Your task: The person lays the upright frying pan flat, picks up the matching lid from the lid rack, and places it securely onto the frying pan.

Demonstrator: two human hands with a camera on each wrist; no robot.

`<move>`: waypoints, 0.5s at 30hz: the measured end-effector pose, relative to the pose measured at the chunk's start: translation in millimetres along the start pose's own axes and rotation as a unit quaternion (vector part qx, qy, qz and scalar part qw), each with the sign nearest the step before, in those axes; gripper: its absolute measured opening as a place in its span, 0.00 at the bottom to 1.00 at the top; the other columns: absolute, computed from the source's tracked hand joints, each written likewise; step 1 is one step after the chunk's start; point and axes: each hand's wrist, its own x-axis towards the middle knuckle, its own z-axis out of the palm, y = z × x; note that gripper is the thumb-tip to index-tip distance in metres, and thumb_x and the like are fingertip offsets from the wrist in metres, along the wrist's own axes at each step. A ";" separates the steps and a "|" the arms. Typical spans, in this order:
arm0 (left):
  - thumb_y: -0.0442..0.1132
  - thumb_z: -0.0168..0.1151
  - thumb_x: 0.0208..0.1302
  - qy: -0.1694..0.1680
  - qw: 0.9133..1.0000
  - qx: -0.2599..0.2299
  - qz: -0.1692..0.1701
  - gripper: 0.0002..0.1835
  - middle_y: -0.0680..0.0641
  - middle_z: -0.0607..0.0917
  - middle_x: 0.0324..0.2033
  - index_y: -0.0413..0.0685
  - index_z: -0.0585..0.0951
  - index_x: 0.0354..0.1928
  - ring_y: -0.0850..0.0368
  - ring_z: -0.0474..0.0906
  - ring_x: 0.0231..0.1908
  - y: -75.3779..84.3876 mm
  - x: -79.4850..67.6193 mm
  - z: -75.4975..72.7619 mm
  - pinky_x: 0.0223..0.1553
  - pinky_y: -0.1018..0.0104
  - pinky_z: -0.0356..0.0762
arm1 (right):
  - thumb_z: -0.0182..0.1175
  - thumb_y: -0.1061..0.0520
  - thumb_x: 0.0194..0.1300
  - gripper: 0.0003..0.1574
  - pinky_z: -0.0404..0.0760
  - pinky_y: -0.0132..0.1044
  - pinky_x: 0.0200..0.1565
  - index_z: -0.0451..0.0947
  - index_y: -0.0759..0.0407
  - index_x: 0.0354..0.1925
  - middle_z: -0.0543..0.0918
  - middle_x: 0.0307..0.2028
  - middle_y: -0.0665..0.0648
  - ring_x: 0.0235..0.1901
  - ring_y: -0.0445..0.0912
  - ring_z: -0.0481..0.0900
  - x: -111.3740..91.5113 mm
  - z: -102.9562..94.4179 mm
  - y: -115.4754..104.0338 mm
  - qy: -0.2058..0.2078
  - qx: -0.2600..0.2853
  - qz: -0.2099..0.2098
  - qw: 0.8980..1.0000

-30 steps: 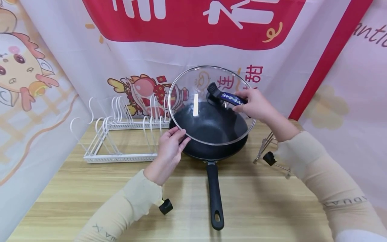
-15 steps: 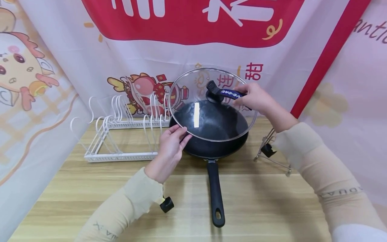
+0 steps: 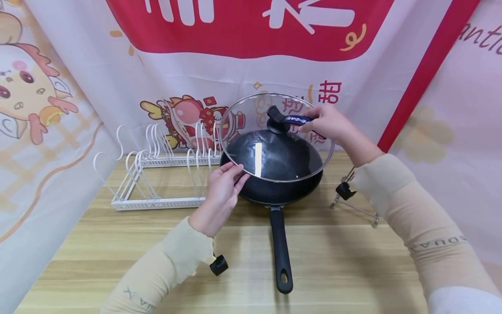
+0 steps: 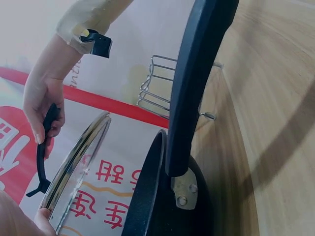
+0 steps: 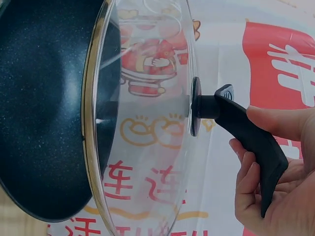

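A round glass lid (image 3: 251, 131) with a metal rim is held over a black wok (image 3: 282, 189). In the right wrist view a gap shows between the lid's rim (image 5: 90, 123) and the wok (image 5: 44, 113). My right hand (image 3: 327, 126) grips the lid's black curved handle (image 5: 251, 132), its fingers wrapped around it. At the near left edge of the lid, my left hand (image 3: 223, 187) pinches the rim between thumb and fingers. The wok's long black handle (image 3: 280, 248) points toward me over the table.
A white wire rack (image 3: 157, 203) with upright loops stands on the wooden table (image 3: 157, 244) left of the wok. To the right is a small metal wire stand (image 3: 357, 208), partly behind my right arm. A printed cloth (image 3: 219, 69) hangs behind.
The lid has tipped flatter, its far edge coming down and its near edge rising slightly in view. Both hands keep their hold on it. The wok stays in place.
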 end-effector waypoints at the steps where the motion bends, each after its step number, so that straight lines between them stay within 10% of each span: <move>1: 0.21 0.58 0.69 0.001 1.000 -0.002 0.000 0.10 0.49 0.75 0.33 0.42 0.71 0.41 0.62 0.77 0.30 0.0 -0.1 0.5 0.38 0.68 0.86 | 0.62 0.59 0.70 0.27 0.73 0.46 0.52 0.76 0.69 0.63 0.77 0.55 0.68 0.52 0.56 0.68 0.4 0.0 0.5 0.000 0.001 0.002 1.000; 15: 0.21 0.60 0.68 0.027 0.999 -0.026 -0.010 0.10 0.49 0.77 0.28 0.43 0.72 0.36 0.62 0.76 0.28 -1.4 -0.7 2.7 0.35 0.68 0.86 | 0.62 0.58 0.70 0.27 0.72 0.55 0.58 0.77 0.68 0.64 0.76 0.57 0.68 0.54 0.58 0.66 5.3 1.9 1.4 -0.003 0.004 0.038 0.999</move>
